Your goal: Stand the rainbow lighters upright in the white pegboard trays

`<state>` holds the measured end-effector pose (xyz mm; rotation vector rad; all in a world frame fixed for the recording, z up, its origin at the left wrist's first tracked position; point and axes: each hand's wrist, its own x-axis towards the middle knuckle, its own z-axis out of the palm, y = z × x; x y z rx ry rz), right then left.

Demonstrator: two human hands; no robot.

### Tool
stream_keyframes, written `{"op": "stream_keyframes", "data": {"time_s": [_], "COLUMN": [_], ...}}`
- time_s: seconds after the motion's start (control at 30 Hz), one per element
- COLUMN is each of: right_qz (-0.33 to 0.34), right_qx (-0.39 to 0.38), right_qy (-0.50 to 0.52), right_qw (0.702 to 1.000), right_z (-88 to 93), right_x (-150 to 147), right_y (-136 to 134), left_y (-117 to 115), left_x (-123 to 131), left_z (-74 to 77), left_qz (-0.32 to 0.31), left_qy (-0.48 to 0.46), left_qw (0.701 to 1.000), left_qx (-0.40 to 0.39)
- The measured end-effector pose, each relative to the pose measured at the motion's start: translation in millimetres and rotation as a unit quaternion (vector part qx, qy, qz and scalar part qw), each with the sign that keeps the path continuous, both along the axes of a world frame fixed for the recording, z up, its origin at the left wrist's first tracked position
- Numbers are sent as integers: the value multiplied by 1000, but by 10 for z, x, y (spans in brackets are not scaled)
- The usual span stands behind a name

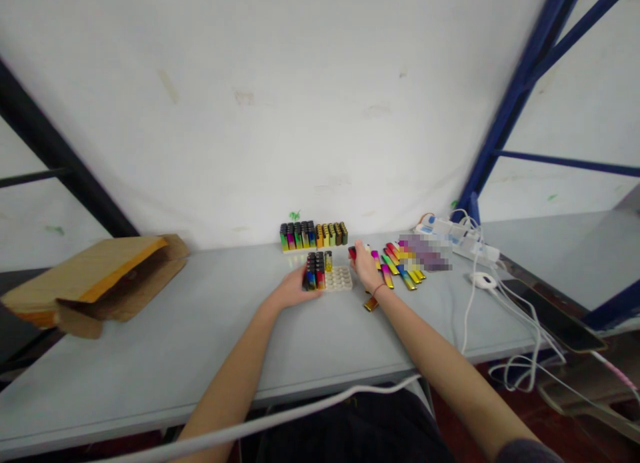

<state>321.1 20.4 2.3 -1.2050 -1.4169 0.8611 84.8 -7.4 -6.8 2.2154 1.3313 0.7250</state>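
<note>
In the head view my left hand is wrapped round the left end of a white tray with round holes. Several dark-topped lighters stand upright in the tray's left part, with a yellow lighter beside them. The holes on its right side show bare. At the tray's right end, my right hand pinches a red lighter, mostly hidden by the fingers. Loose colourful lighters lie spread just right of that hand. One gold lighter lies below my right wrist.
Behind the tray, black-topped lighters and gold-topped lighters stand in rows near the wall. A cardboard box lies open at left. Power strips, white cables and a dark flat device occupy the right side.
</note>
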Motion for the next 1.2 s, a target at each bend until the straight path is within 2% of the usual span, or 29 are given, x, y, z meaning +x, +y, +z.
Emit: {"op": "stream_keyframes", "data": {"time_s": [0.07, 0.23, 0.4, 0.63, 0.83, 0.97, 1.03, 1.1, 1.2], "right_qz": [-2, 68, 109, 123, 99, 101, 79, 11, -110], "right_qx": [48, 113, 119, 144, 189, 224, 222, 190, 95], "right_qy": [-41, -91, -83, -155, -267, -288, -294, -336, -436], "right_qw": [998, 987, 983, 970, 940, 926, 926, 922, 888], "right_z": [22, 69, 37, -16, 6, 52, 77, 84, 41], "right_x": [-41, -84, -88, -105, -89, -67, -18, 66, 223], "right_y": [-74, -159, -117, -110, -148, -138, -101, -44, 46], "left_y": [4, -5, -18, -14, -1, 2, -1, -8, -18], "left_x": [-2, -2, 2, 8, 3, -1, -1, 2, 7], "left_z": [-9, -7, 18, 4, -6, -7, -1, 10, 27], "left_qz": [-4, -7, -1, 9, 3, -1, 0, 3, 9], "left_qy": [-3, -14, -13, -24, -14, -16, -19, -17, -14], "left_qw": [1000, 1000, 1000, 1000, 1000, 1000, 1000, 1000, 1000], "left_qx": [3, 4, -2, 1, -1, 4, 3, -1, -3]}}
